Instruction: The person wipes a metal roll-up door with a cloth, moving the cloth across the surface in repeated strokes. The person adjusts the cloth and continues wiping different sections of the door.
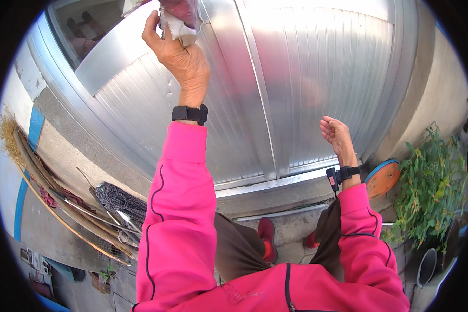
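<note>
My left hand (179,58) is raised against the upper left part of a ribbed metal double door (319,78). It holds a crumpled pink and white cloth (181,19), which is cut off by the top edge of the view. My right hand (336,132) hangs lower, in front of the right door leaf, with its fingers loosely bent and nothing in them. A black strap is round each wrist, and the right one carries a small black device (331,178).
To the left, a mop with a dark grey head (121,201) leans among poles and a straw broom (8,132). On the right are a round orange lid (383,179), a leafy plant (429,187) and a bucket (428,267). A stone doorstep (265,201) lies before my feet.
</note>
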The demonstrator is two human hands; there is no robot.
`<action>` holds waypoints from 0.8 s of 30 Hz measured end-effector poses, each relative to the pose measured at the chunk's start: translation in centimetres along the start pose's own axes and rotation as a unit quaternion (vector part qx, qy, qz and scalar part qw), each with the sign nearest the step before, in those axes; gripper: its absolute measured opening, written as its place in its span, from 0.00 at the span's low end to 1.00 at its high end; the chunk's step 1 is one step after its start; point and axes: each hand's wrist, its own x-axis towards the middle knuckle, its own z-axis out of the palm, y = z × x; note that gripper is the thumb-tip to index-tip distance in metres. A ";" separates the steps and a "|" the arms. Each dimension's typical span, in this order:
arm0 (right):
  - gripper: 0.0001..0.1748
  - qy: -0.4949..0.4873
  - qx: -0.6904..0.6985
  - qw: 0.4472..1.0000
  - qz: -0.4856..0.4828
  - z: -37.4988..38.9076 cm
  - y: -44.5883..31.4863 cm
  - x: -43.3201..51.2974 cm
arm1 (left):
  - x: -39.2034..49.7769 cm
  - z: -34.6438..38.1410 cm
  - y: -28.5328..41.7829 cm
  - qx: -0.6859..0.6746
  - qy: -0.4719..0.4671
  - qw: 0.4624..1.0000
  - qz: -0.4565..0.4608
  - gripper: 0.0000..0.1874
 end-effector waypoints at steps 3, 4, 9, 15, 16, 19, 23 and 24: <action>0.19 0.035 0.039 0.999 0.011 -0.3 0.2 0.3 | -2.4 3.2 -0.7 0.109 -0.119 0.982 0.096 0.37; 0.19 0.027 0.040 0.999 0.013 -0.2 0.1 0.1 | -3.4 3.6 -1.1 0.200 -0.192 0.952 0.131 0.45; 0.18 -0.038 -0.019 0.999 -0.004 1.1 -0.8 -2.0 | -10.1 2.4 -2.7 0.183 -0.278 0.935 0.120 0.50; 0.16 -0.054 -0.054 0.997 -0.009 2.5 -1.0 -3.3 | -22.0 -3.7 -2.2 0.158 -0.462 0.869 0.084 0.51; 0.16 -0.054 -0.052 0.997 -0.009 2.7 -1.0 -3.3 | -24.2 -4.6 -1.7 0.146 -0.460 0.869 0.111 0.55; 0.16 -0.049 -0.050 0.997 -0.021 2.9 -0.9 -3.1 | -29.5 -7.3 -0.3 0.166 -0.532 0.819 0.138 0.56; 0.17 -0.037 -0.056 0.997 -0.023 2.9 -0.7 -3.1 | -30.7 -7.6 -0.2 0.220 -0.521 0.799 0.206 0.55; 0.17 -0.033 -0.059 0.998 -0.021 2.8 -0.7 -3.1 | -29.8 -7.3 -0.5 0.217 -0.518 0.797 0.220 0.55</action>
